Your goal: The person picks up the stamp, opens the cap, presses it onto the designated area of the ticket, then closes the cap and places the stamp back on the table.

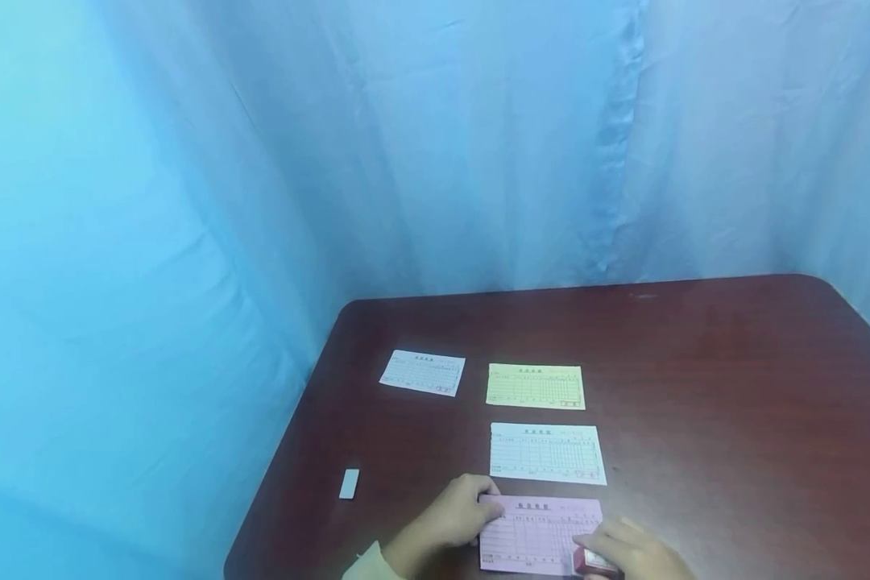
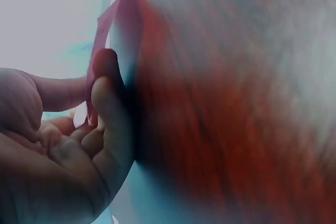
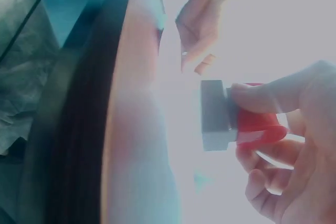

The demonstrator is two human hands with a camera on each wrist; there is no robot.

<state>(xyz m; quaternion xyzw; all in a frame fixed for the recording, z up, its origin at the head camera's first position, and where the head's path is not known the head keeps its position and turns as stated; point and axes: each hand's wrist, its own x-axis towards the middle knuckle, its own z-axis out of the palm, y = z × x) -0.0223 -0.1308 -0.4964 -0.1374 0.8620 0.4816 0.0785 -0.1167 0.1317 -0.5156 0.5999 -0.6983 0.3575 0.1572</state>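
Note:
A pink receipt slip [image 1: 540, 532] lies near the front of the table. My left hand [image 1: 461, 511] pinches its left edge, thumb on top and fingers underneath; in the left wrist view the pink slip [image 2: 116, 14] runs up from between thumb and fingers. In my right hand [image 1: 634, 549] is a red stamp [image 1: 596, 562], held over the slip's lower right corner. The right wrist view shows the stamp's grey base [image 3: 214, 115] facing the paper, with a gap between them. Its red body [image 3: 256, 121] sits between thumb and fingers.
A white slip [image 1: 547, 453] lies just beyond the pink one, and a yellow slip [image 1: 535, 387] beyond that. Another white slip [image 1: 423, 373] is at the back left. A small white block [image 1: 349, 483] rests at left on the dark brown table [image 1: 732, 403]. Blue curtains [image 1: 478, 145] hang behind.

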